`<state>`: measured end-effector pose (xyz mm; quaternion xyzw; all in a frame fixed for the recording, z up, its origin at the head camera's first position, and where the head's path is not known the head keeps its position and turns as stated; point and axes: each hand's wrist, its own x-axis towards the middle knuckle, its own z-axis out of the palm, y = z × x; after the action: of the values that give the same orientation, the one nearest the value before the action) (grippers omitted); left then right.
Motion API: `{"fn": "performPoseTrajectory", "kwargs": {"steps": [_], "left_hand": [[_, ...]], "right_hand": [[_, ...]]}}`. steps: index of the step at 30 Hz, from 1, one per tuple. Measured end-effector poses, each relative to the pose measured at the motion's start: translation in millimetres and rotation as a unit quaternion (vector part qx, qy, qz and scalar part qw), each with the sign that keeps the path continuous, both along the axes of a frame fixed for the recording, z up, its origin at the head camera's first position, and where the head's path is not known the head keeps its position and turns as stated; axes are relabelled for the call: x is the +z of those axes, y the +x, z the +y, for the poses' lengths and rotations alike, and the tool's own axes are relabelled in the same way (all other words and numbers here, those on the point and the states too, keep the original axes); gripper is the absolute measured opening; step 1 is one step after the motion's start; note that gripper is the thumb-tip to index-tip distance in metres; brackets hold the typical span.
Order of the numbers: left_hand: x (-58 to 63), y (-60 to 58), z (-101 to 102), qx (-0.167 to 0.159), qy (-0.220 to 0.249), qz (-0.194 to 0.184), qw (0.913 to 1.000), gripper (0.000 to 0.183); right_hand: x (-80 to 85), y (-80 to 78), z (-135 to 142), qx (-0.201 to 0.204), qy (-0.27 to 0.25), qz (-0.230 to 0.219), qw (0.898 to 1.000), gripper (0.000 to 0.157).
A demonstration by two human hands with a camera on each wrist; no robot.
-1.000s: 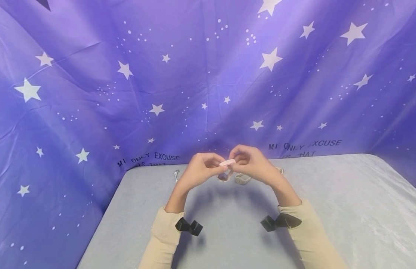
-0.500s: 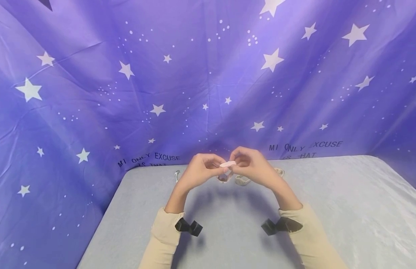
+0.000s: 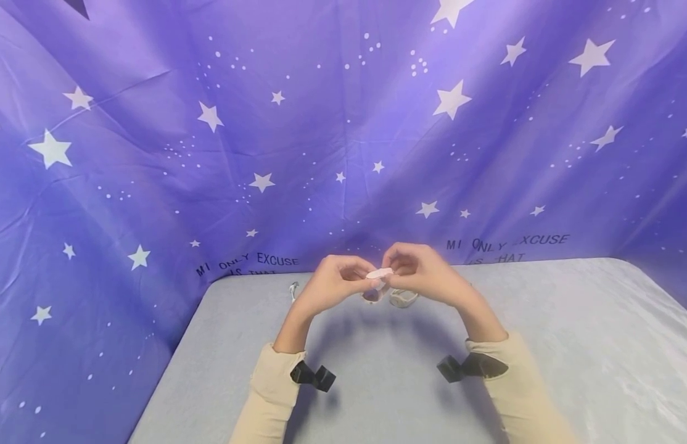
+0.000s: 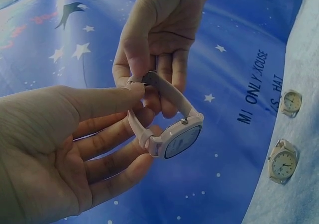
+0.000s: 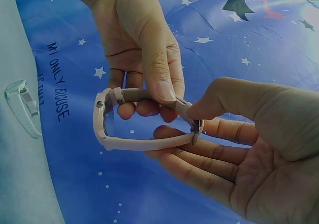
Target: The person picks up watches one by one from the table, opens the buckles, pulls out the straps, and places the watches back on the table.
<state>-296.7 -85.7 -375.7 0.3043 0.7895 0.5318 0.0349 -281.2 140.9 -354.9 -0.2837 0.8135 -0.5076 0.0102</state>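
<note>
Both hands hold a pale pink wristwatch (image 4: 182,139) in the air above the far side of the table. Its strap forms a loop, with the buckle (image 5: 196,129) at the end away from the square case. My left hand (image 3: 335,282) pinches the strap between thumb and fingers, the thumb lying along its outer side in the right wrist view. At the buckle end, the thumb and fingers of my right hand (image 3: 423,274) grip the strap. Whether the strap's end is through the buckle cannot be told. In the head view the fingers partly hide the watch.
Two beige watches with round dials, a nearer watch (image 4: 283,163) and a farther watch (image 4: 291,102), lie on the grey cloth-covered table (image 3: 388,394). A white watch (image 5: 22,104) lies toward the left. Behind the table hangs a purple star-printed curtain (image 3: 310,123).
Both hands stay on the pink watch, and the right hand has shifted slightly to the right. A watch seen beyond the right wrist earlier is now almost hidden in the head view.
</note>
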Motion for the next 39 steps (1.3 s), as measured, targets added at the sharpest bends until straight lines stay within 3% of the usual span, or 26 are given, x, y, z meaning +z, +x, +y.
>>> {"fn": "performPoseTrajectory", "kwargs": {"steps": [9, 22, 39], "left_hand": [[-0.7, 1.3, 2.0, -0.016, 0.009, -0.022, 0.9996, 0.021], [-0.3, 1.5, 4.6, 0.007, -0.017, -0.005, 0.9998, 0.019], [2.2, 2.1, 4.1, 0.007, -0.006, 0.005, 0.9999, 0.019]], "right_hand": [[-6.0, -2.8, 6.8, 0.02, -0.004, -0.018, 1.0, 0.017], [-7.8, -1.0, 7.5, 0.005, -0.016, -0.032, 0.999, 0.016], [-8.6, 1.7, 1.6, 0.003, -0.062, -0.072, 0.996, 0.016]]}}
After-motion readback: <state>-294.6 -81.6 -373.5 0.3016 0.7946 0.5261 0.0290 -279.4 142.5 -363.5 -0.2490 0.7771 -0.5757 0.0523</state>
